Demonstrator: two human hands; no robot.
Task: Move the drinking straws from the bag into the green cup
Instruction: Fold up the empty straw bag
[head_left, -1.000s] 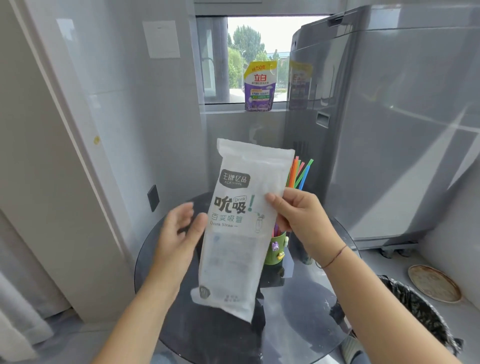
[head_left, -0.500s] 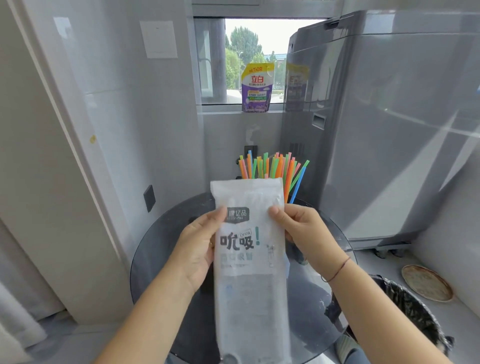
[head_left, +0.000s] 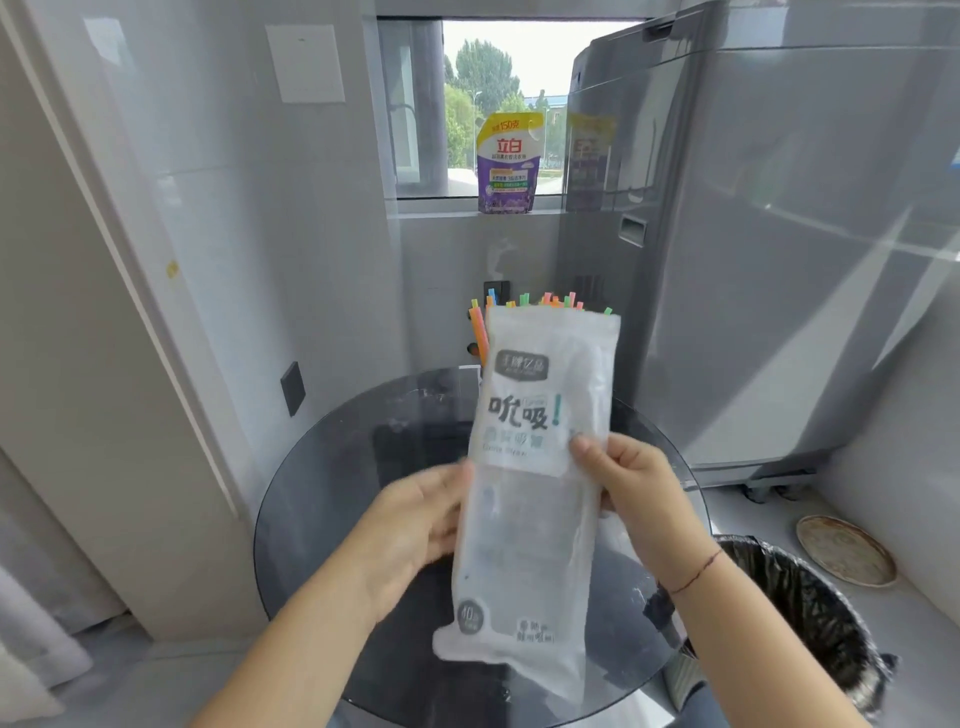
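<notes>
A white, see-through straw bag (head_left: 535, 467) with printed text hangs upright over the round table. It looks flat and empty. My right hand (head_left: 639, 493) pinches its right edge about halfway down. My left hand (head_left: 415, 525) is motion-blurred at the bag's left edge, and whether it grips the bag is unclear. Tips of several coloured straws (head_left: 550, 300) stick up just behind the bag's top edge. The bag hides the green cup.
The dark round glass table (head_left: 337, 467) stands below my hands. A grey washing machine (head_left: 779, 260) stands at the right. A bin with a black liner (head_left: 810, 613) and a round plate (head_left: 844, 551) are on the floor at the right. A purple detergent pouch (head_left: 509, 163) is on the windowsill.
The bag has risen and now covers most of the straws behind it. Both hands have slid down its sides. The left hand is lower than the right and blurred.
</notes>
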